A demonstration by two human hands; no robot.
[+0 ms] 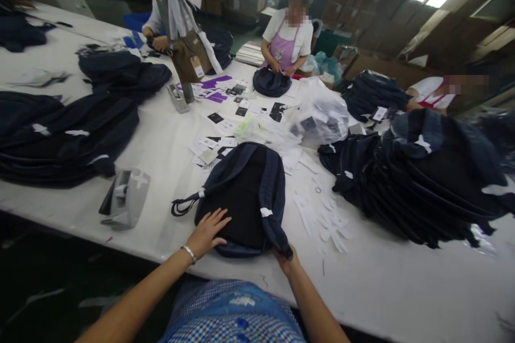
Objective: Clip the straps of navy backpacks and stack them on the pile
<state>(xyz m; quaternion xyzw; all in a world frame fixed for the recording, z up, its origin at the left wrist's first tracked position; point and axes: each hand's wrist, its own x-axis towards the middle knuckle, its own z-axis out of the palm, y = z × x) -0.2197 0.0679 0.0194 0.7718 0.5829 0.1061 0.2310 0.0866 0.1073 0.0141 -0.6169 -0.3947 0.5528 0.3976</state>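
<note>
A dark navy backpack (245,198) lies on the white table in front of me, its strap side facing up. White wraps show on its right shoulder strap and on the strap end at the left. My left hand (207,233) rests flat on the lower left of the back panel, fingers spread. At the lower right corner is my right hand (288,261), its fingers partly hidden beneath the bag and a dark strap bundle. Whether those fingers are closed on the bag does not show.
A tape dispenser (125,198) stands left of the bag. Stacks of backpacks rise at the right (422,182) and left (68,139). White strips (322,214), cards (209,150) and a clear plastic bag (322,112) lie around. A metal post (185,91) stands behind; co-workers are across the table.
</note>
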